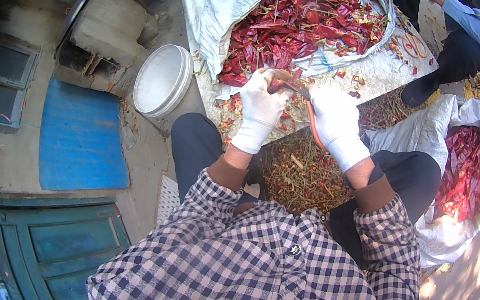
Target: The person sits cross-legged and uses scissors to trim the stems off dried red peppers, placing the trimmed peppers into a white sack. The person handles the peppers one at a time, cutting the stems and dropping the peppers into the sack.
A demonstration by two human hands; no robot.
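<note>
My left hand (pixel 264 99), in a white knit glove, holds a dried red chili pepper (pixel 279 84) at the near edge of the chili pile. My right hand (pixel 336 119), gloved too, grips a pair of scissors (pixel 314 125) with orange-red handles. The blades point left and reach the pepper between the hands; how far they are apart is too small to tell. Just beyond, a large white woven sack (pixel 211 14) lies with its mouth spread, full of dried red chilies (pixel 285 28). Cut bits lie on the pale board under my hands.
Stems and scraps (pixel 307 176) are heaped between my knees. A white plastic bucket (pixel 163 81) stands at the left. At the right, another white sack (pixel 446 234) holds red chilies. Orange-handled scissors (pixel 415 45) lie on the board near a seated person (pixel 475 42) at the upper right.
</note>
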